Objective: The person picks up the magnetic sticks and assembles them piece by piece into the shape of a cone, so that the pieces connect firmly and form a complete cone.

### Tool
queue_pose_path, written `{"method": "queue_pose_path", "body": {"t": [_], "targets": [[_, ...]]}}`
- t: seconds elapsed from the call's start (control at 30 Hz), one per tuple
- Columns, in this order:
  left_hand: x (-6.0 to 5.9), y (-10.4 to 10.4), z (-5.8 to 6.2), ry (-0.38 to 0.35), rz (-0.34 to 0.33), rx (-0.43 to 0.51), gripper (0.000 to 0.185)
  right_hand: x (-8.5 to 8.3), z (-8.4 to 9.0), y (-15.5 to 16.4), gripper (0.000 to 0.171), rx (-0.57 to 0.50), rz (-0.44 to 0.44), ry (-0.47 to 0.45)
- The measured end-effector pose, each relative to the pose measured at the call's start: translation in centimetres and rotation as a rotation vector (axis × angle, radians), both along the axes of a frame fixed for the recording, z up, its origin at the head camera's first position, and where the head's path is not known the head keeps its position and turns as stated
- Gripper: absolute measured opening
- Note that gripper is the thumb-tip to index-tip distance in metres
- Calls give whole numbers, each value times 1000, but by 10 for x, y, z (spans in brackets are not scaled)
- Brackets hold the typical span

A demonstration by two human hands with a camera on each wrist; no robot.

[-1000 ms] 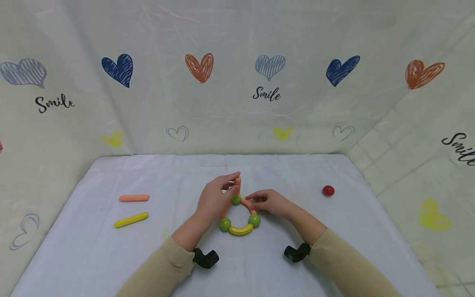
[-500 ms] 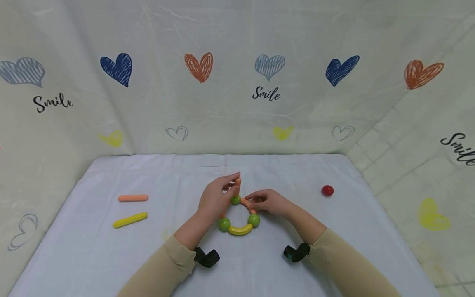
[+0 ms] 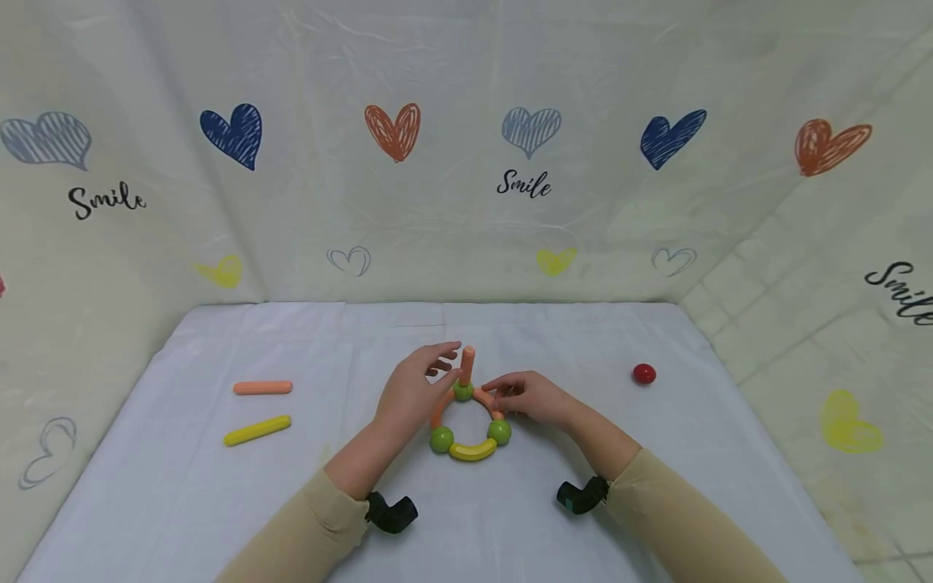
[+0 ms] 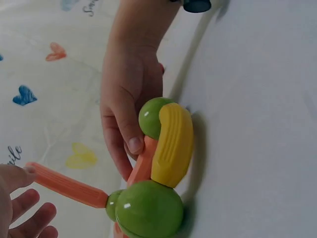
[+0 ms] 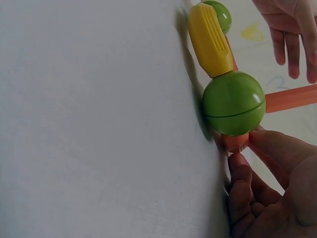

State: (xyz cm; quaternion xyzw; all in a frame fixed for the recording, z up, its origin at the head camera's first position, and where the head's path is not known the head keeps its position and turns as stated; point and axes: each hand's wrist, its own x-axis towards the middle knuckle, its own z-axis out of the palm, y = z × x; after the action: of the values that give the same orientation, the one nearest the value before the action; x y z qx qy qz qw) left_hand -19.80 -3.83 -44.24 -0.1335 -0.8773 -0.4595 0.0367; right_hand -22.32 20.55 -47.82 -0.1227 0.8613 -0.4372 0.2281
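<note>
White tablecloth (image 3: 219, 502); ring toy (image 3: 470, 425): green balls, orange-yellow curved rods.

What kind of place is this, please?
Probably a staged tabletop set, not a lived-in room: a table under a white cloth, a backdrop printed with hearts and "Smile", and only toy rods and balls, such as a red ball.

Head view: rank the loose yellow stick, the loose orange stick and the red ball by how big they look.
1. Yellow stick, the longest, lying nearer the camera, so its lead is unsure.
2. Orange stick, slightly shorter in the picture.
3. Red ball, clearly the smallest.
</note>
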Motion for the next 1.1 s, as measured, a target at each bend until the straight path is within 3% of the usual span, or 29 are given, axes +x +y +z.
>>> {"method": "queue_pose_path", "body": {"t": [0.23, 0.53, 1.1], "targets": [[13, -18, -10, -109, -20, -119, 37, 1, 4, -1, 34, 1, 11, 20], [27, -33, -23, -239, -130, -213, 30, 4, 7, -3, 32, 1, 15, 44], [33, -37, -28, -265, -147, -249, 36, 3, 6, -3, 32, -1, 30, 49]]}}
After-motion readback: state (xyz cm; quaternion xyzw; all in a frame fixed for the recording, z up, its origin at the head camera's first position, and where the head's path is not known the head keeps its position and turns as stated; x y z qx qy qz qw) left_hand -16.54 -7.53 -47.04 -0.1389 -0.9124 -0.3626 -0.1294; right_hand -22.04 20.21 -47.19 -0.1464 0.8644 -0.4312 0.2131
